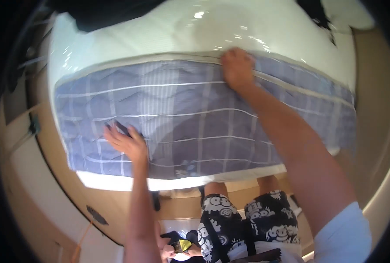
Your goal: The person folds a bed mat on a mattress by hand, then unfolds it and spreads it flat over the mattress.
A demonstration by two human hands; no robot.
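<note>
A blue checked quilted bed pad (186, 127) with white lines and a pale border spreads across a white mattress (182, 37). My right hand (239, 69) reaches to its far edge, fingers curled down at the pale border; the fingertips are partly hidden. To the right of that hand, the border bends inward and leaves a crease. Nearer to me, my left hand (125, 142) rests on or just above the left part of the pad, its thumb and fingers apart. A dark patch shows between them, either shadow or something I cannot make out.
Black cloth (109, 13) lies at the far left of the mattress, and another dark piece (315, 13) at the far right. Tan floor (374, 87) runs along the right side. A dark oval item (97, 215) lies on the floor at lower left, near an orange cord (81, 241).
</note>
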